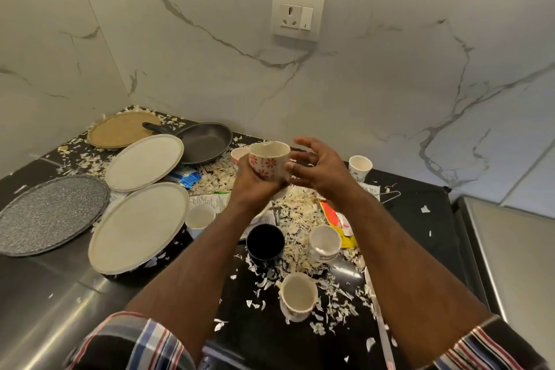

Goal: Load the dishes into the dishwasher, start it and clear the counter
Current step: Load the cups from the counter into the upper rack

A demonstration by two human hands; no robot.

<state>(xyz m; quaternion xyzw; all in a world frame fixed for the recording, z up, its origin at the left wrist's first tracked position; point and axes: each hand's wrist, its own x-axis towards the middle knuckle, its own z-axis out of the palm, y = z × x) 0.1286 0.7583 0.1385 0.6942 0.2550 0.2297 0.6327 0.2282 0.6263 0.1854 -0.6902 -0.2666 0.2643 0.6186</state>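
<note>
Flowered cup (pixel 268 163) above the littered counter (pixel 420 219), left-hand fingers (pixel 255 177) curled around it, right-hand fingers (pixel 303 156) spread beside.

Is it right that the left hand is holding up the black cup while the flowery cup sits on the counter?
No, swapped. In the head view the left hand holds up the flowery cup; the black cup sits on the counter.

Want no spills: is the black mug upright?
Upright: the black mug stands on the counter, its mouth facing up. Contents: cannot tell.
</note>
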